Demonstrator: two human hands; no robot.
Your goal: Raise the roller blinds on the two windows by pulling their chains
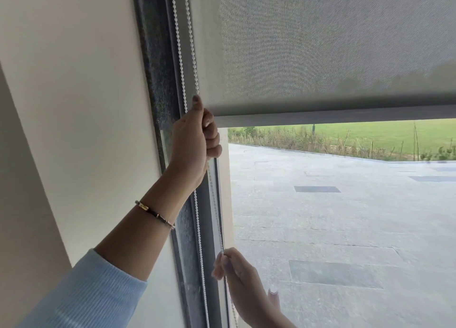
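A grey roller blind (pixel 320 44) covers the upper part of the window, and its bottom bar (pixel 345 116) hangs a little above mid-height. A white bead chain (pixel 181 63) runs down the window's left edge in two strands. My left hand (pixel 195 140) is closed around the right strand just beside the bar's left end, thumb pointing up. Lower down, my right hand (pixel 241 278) pinches the same strand between thumb and fingers. The other strand (pixel 198 229) hangs free behind my left wrist.
A dark window frame (pixel 160 81) and a cream wall (pixel 74 105) stand on the left. Below the blind, the bare glass (pixel 345 216) shows a paved yard with grass beyond it. My left arm wears a bracelet and a light blue sleeve.
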